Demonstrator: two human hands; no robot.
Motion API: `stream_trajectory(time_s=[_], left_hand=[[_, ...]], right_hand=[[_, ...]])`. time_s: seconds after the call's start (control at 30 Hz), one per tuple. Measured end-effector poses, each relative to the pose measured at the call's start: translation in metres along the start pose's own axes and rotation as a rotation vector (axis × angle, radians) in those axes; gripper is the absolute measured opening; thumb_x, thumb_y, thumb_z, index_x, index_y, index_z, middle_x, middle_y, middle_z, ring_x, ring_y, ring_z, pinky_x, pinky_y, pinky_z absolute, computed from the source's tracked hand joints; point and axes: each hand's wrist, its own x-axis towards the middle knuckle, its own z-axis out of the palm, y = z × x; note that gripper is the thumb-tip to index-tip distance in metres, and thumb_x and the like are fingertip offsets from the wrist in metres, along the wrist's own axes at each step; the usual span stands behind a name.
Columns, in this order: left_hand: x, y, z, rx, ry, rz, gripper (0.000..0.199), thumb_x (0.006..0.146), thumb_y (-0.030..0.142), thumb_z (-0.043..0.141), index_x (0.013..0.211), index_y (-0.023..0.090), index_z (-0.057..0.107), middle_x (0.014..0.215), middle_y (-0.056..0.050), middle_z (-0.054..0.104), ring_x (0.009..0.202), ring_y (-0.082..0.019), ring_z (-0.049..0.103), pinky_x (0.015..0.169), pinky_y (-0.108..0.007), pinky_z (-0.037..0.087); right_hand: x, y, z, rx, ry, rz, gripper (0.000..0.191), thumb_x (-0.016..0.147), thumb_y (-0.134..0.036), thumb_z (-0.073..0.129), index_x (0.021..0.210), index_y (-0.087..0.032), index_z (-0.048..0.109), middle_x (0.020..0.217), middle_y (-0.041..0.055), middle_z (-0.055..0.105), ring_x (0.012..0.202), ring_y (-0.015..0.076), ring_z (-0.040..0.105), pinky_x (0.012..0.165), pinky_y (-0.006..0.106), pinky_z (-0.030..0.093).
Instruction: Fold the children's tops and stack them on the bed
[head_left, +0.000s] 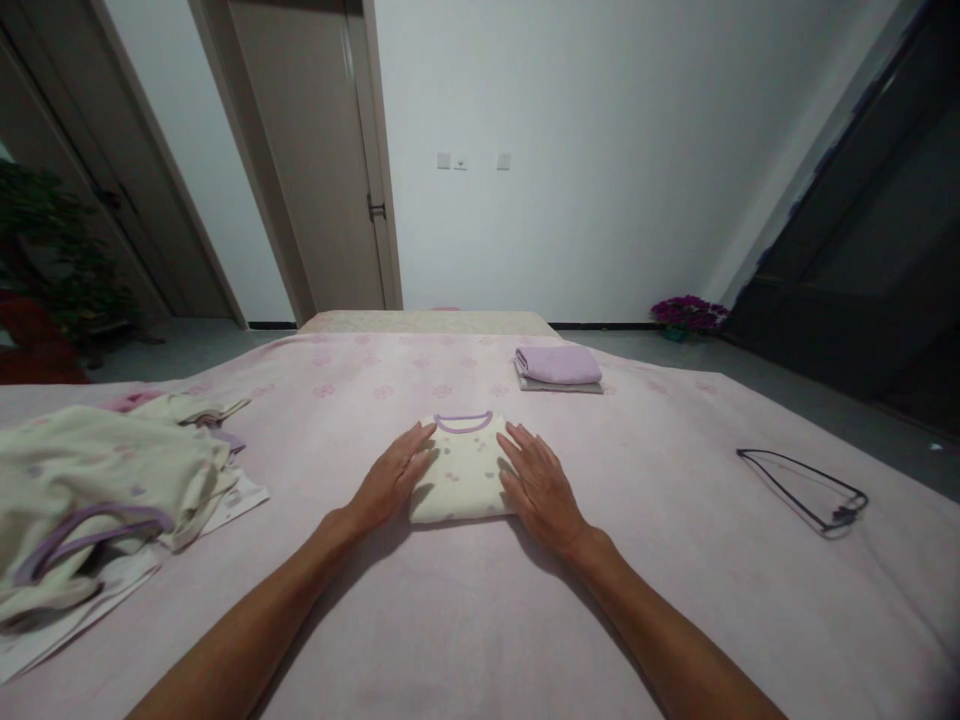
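A cream shirt [463,470] with small printed shapes and a purple neckline lies folded into a compact rectangle on the pink bed cover [450,620]. At its left edge rests my left hand [394,475], fingers stretched out and pointing away from me. My right hand [541,490] lies flat with spread fingers on the shirt's right edge. Neither hand grips the cloth. Parts of both side edges are hidden under the hands.
Loose cream clothes [112,480] are heaped at the left. Folded purple cloth [559,365] lies on a grey folded piece [562,388] beyond my right hand. A black wire-like loop [806,485] sits at the right. Purple flowers [688,313] stand on the floor behind.
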Motion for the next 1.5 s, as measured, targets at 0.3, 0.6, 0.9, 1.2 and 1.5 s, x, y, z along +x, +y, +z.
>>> stream_trajectory(time_s=[0.3, 0.6, 0.9, 1.2, 1.5], left_hand=[[-0.008, -0.032, 0.009, 0.246, -0.292, 0.085, 0.057, 0.104, 0.046, 0.032, 0.155, 0.021, 0.033, 0.161, -0.013, 0.030, 0.149, -0.027, 0.029, 0.119, -0.053, 0.029], [-0.035, -0.033, -0.018, 0.190, -0.181, 0.290, 0.056, 0.094, 0.020, 0.048, 0.150, 0.027, 0.044, 0.157, -0.009, 0.041, 0.145, -0.025, 0.037, 0.119, -0.046, 0.034], [-0.038, -0.019, -0.024, 0.118, -0.413, 0.155, 0.094, 0.078, 0.052, 0.073, 0.157, 0.031, 0.027, 0.163, -0.009, 0.028, 0.149, -0.035, 0.025, 0.120, -0.055, 0.022], [-0.017, -0.034, -0.003, 0.123, -0.174, 0.152, 0.053, 0.089, 0.027, 0.058, 0.142, 0.021, 0.054, 0.150, -0.013, 0.049, 0.144, -0.029, 0.039, 0.118, -0.048, 0.034], [-0.038, -0.015, -0.021, -0.185, -0.239, 0.058, 0.045, 0.094, 0.037, 0.052, 0.138, 0.026, 0.058, 0.145, -0.006, 0.057, 0.133, -0.024, 0.054, 0.115, -0.041, 0.040]], right_hand=[[-0.014, 0.019, 0.002, 0.060, -0.382, -0.035, 0.071, 0.095, -0.051, 0.053, 0.156, -0.022, 0.031, 0.162, 0.0111, 0.027, 0.150, 0.0271, 0.025, 0.121, 0.051, 0.024], [-0.025, 0.020, -0.007, 0.164, -0.150, -0.201, 0.071, 0.073, -0.002, 0.052, 0.142, -0.021, 0.052, 0.145, 0.0102, 0.055, 0.135, 0.0225, 0.049, 0.115, 0.044, 0.041], [-0.023, 0.021, -0.002, 0.163, -0.024, -0.176, 0.059, 0.076, -0.004, 0.050, 0.132, -0.020, 0.059, 0.132, 0.0107, 0.065, 0.123, 0.0237, 0.060, 0.107, 0.046, 0.049], [-0.024, 0.017, -0.004, 0.258, 0.072, -0.154, 0.040, 0.088, -0.015, 0.051, 0.125, -0.022, 0.062, 0.115, 0.0088, 0.072, 0.105, 0.0214, 0.069, 0.095, 0.039, 0.056], [-0.027, 0.030, -0.018, 0.200, -0.022, -0.236, 0.059, 0.088, -0.026, 0.062, 0.144, -0.023, 0.047, 0.136, 0.0130, 0.062, 0.125, 0.0258, 0.059, 0.104, 0.046, 0.049]])
